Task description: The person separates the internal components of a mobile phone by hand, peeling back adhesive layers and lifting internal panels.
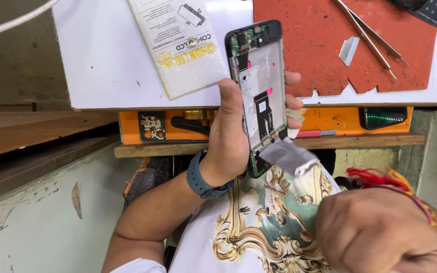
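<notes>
Nearest the camera, low on the right, the right hand (380,232) is balled into a fist, its back turned up; whether the grip holds anything I cannot tell, for the fingers are curled out of sight and the frame cuts off part of the hand. A red thread band (388,181) circles that wrist. Under both arms lies a white shirt (264,222) with a gold ornamental print.

Further up, the left hand (231,136), with a blue watch (201,177) on the wrist, has its grip clamped on an opened phone (258,91) — thumb along the near edge, fingertips showing past the far edge. The phone stands upright in the air in front of the bench (102,65) edge, its back cover off, inner plate and green board exposed. A grey foil flap (292,155) hangs off its lower end, tilted right.

Beyond, on the white bench, a white packet (178,45) lies partly behind the phone. To the right is a worn red mat (324,45) bearing tweezers (367,35) and a small metal blade (349,50). Below the bench top, an orange shelf (132,126) holds small parts — hard to make out in shadow and partly blocked by the hand.
</notes>
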